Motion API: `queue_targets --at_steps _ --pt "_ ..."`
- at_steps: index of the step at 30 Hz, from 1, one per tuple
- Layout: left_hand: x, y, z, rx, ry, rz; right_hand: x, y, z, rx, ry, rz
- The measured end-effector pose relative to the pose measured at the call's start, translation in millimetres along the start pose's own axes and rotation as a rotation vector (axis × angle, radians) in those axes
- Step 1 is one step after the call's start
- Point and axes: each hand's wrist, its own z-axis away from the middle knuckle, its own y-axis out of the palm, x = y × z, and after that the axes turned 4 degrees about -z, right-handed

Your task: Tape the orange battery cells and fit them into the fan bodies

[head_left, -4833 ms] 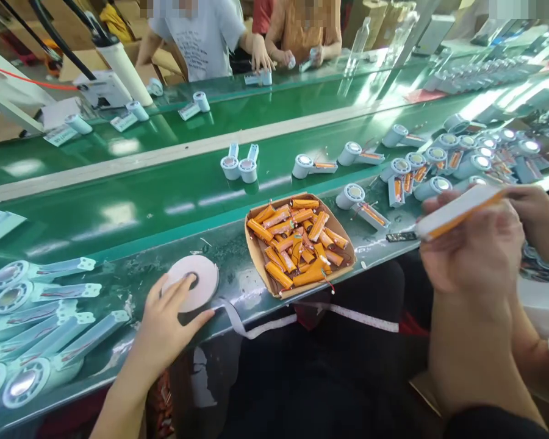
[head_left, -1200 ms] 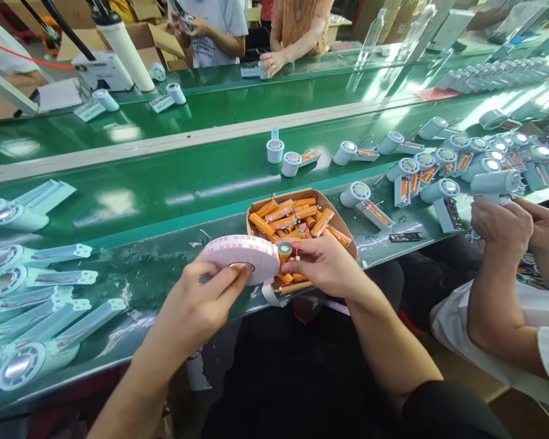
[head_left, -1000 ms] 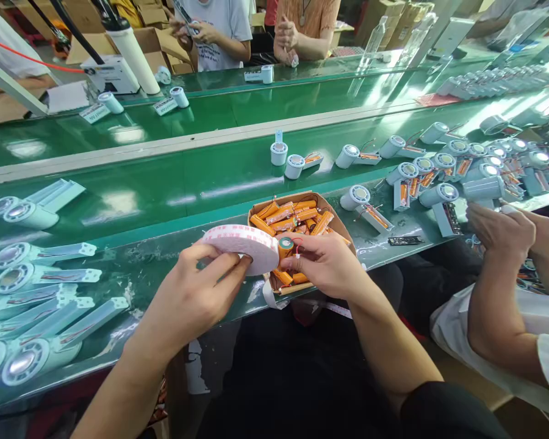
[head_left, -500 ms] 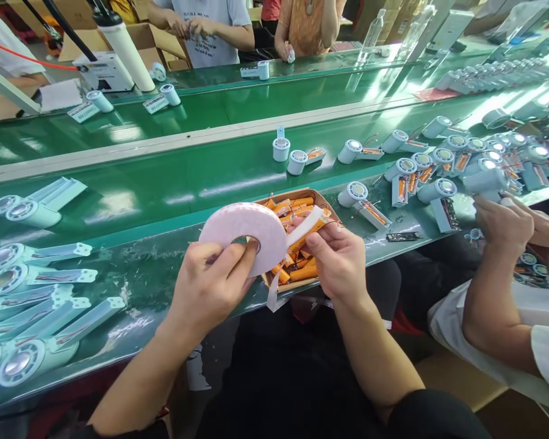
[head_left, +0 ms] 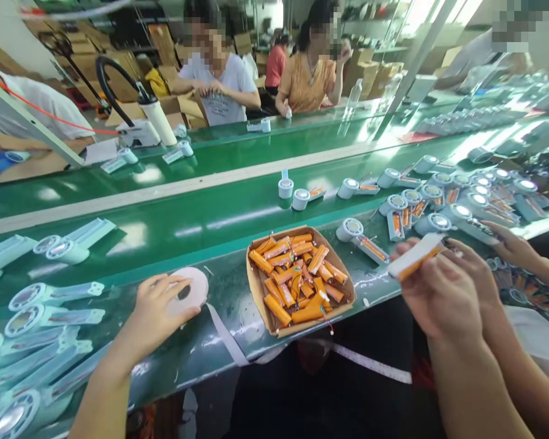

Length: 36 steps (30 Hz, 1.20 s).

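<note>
My left hand (head_left: 158,308) is at the roll of white tape (head_left: 197,285) on the bench, its fingers and thumb curled around the roll's near side. A loose tape tail (head_left: 226,335) runs from the roll over the bench edge. On the right, my right hand (head_left: 448,299) is closed around an orange battery (head_left: 423,261) with a white tape strip along its upper side. Between my hands, a shallow cardboard box (head_left: 256,292) contains many orange batteries with thin wires.
Pale blue handheld fan bodies (head_left: 32,320) lie in a row at left. More fan parts with batteries (head_left: 396,210) crowd the right side. A co-worker's hand (head_left: 476,268) is close beside my right hand. Beyond the green conveyor belt (head_left: 201,228), other people sit.
My left hand has lowered the tape roll to the bench at left. My right hand has carried the taped battery right, away from the box. The view has tilted up.
</note>
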Motion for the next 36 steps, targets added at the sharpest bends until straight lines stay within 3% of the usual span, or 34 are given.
queue_targets --at_steps 2,5,7,9,11,13,18,21,24,27,31,36 --pt "-21.0 3.9 -42.4 -0.045 0.005 0.052 -19.8 -18.2 17.2 -0.034 0.132 0.031" --pt "-88.1 9.3 -141.2 0.027 0.1 0.105 -34.3 -39.9 33.4 -0.083 0.197 0.062" --pt "-135.9 14.0 -215.4 0.161 0.09 0.073 -31.0 -53.7 38.2 -0.113 0.212 0.085" --pt "-174.0 20.0 -280.9 0.189 0.057 0.062 -21.5 -68.7 42.2 -0.149 0.228 0.095" --pt "-198.9 28.2 -328.8 0.208 -0.02 0.061 -10.4 -85.0 48.3 -0.191 0.22 0.092" --pt "-211.5 39.2 -356.8 0.248 -0.12 0.063 -0.9 -101.5 56.9 -0.248 0.188 0.087" --pt "-207.1 61.2 -369.8 0.293 -0.243 0.049 1.7 -132.9 78.0 -0.386 0.209 0.062" --pt "-185.6 54.9 -364.8 0.31 -0.168 0.02 -10.2 -135.9 79.8 -0.399 0.25 0.015" --pt "-149.9 39.2 -352.5 0.338 0.008 -0.008 -19.1 -120.3 68.2 -0.314 0.283 0.013" --pt "-108.1 28.4 -328.6 0.379 0.221 -0.052 -19.3 -83.2 43.3 -0.203 0.251 -0.011" --pt "-71.8 31.0 -295.1 0.373 0.528 -0.289 -22.7 -3.4 -1.5 0.041 0.234 -0.09" --pt "-69.8 51.0 -290.6 0.386 0.462 -0.295 -49.8 103.2 -50.7 0.42 0.225 -0.059"
